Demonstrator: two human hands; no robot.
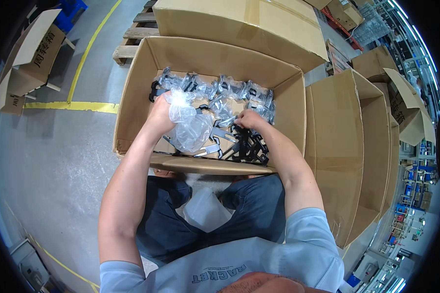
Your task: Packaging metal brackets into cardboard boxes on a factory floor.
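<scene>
A large open cardboard box [132, 105] stands in front of me, and both my arms reach down into it. At its left side my left hand [160, 116] is closed on a bunch of clear plastic bags [193, 129], which hangs over the parts below. My right hand [249, 119] is closed, fingertips down, at the right of the middle; what it pinches is hidden. Beside its fingertips lie plastic-wrapped parts [222, 108]. Below the hand sit bare black brackets [252, 146] in a pile, with flat silver-and-black metal parts [210, 147] to their left.
A closed cardboard carton [239, 24] stands just beyond the box, near a wooden pallet [132, 36]. Open empty cartons [335, 156] are nested at the right. Another open carton [41, 49] is at the far left, by yellow floor lines [90, 106]. A whitish object [205, 210] shows between my knees.
</scene>
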